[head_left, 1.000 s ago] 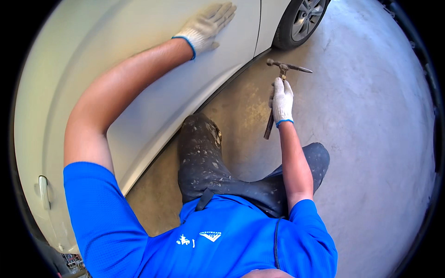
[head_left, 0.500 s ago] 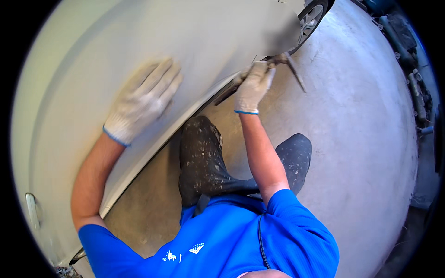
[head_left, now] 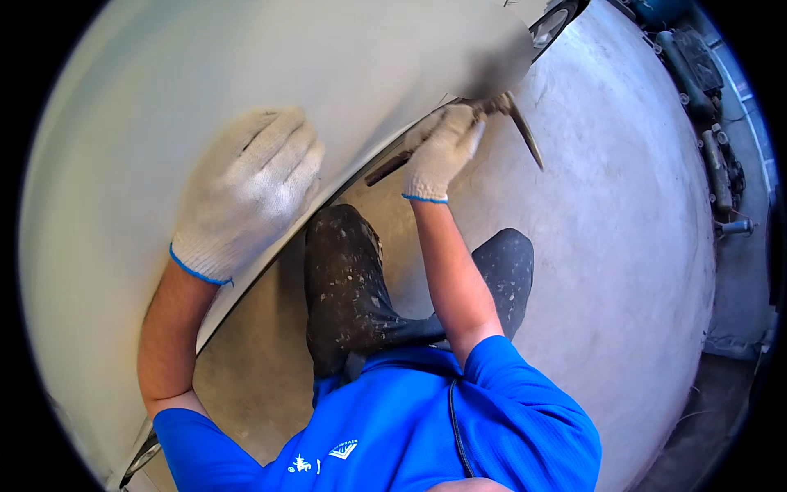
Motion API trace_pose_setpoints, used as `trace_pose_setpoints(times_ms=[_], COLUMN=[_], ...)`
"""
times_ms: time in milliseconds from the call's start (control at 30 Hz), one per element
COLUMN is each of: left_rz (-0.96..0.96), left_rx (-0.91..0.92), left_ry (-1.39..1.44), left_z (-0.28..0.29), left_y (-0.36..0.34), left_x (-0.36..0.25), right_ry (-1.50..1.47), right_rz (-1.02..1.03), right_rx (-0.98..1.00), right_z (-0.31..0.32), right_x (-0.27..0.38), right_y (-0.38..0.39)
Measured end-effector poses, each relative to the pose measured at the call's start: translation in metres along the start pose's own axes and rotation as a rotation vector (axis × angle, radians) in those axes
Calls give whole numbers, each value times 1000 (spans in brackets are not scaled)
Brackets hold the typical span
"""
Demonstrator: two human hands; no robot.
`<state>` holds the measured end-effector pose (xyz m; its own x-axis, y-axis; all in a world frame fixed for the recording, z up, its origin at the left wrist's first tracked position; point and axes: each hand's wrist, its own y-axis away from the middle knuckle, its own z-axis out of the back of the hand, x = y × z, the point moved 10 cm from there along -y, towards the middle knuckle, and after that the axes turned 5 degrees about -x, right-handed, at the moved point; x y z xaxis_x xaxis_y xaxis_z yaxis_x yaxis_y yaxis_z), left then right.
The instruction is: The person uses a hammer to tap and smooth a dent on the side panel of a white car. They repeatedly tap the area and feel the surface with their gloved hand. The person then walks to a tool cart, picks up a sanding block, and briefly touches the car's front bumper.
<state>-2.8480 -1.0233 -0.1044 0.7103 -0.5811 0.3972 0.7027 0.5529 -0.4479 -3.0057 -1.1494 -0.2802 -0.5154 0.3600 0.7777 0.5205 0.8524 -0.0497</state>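
Observation:
My left hand point(head_left: 250, 189), in a white knitted glove with a blue cuff edge, lies over the pale car body panel point(head_left: 147, 123). Its fingers are together and slightly bent, with nothing seen in them; their tips are partly hidden. In a matching glove, my right hand point(head_left: 443, 152) is wrapped round a pick hammer point(head_left: 525, 135) by the car's lower edge. The hammer's dark handle end sticks out to the left of the glove. To the right, its long pointed head slants down over the floor. A dark blurred patch hides part of the panel above it.
A car wheel point(head_left: 551, 26) shows at the top, beyond the panel. Grey concrete floor point(head_left: 623, 205) stretches to the right. Cylinders and other equipment point(head_left: 697, 82) stand along the far right. My bent knees, in dark, paint-spotted trousers point(head_left: 348, 279), are close to the car's lower edge.
My left hand looks bigger and a little lower, its fingers more bent. The right hand, still round the hammer, has shifted slightly left. The view has shifted, and the door handle at left has gone from sight.

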Motion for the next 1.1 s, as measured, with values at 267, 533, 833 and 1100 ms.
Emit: trace_pose_setpoints(times_ms=[267,533,833,1100], left_rz=[3,-4,0,0], left_rx=[-36,-66,-72,-62], left_ry=[21,36,24,2], left_z=[3,7,3,7], left_y=[-1,-1,3,1], left_x=[-4,-1,-3,-2], right_ry=[29,79,171,74], right_rz=[4,41,101,177], right_rx=[-5,-48,-38,-16], right_z=[-1,-3,-9,-12], right_x=[13,22,28,35], right_y=[-7,-15,-24,-37])
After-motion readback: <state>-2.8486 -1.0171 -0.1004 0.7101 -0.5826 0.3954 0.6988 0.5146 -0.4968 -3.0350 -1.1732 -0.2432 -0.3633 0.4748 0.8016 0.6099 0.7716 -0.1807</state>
